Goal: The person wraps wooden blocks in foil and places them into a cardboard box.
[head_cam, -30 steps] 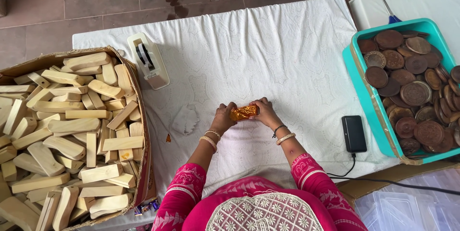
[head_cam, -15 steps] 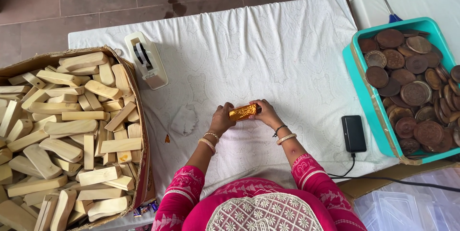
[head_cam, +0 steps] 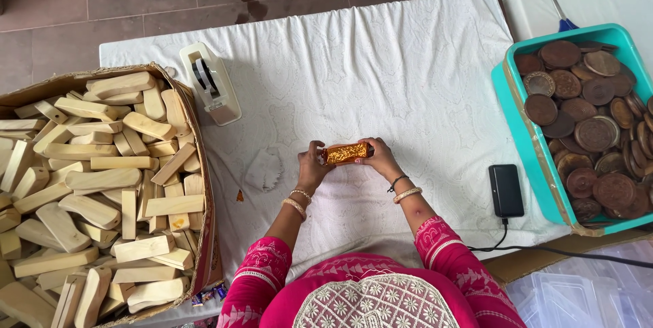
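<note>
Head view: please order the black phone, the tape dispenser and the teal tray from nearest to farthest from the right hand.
From the right hand:
1. Black phone, just to its right on the cloth.
2. Teal tray, further right, at the table edge.
3. Tape dispenser, far left, beyond the left hand.

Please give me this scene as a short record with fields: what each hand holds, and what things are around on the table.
left hand: left hand grips one end of the small gold foil-wrapped block
right hand: right hand grips its other end
surface: white patterned cloth
left side: cardboard box of pale wooden blocks
behind box: cream tape dispenser
right side: teal plastic tray of brown round discs
near tray: black phone with cable
</note>
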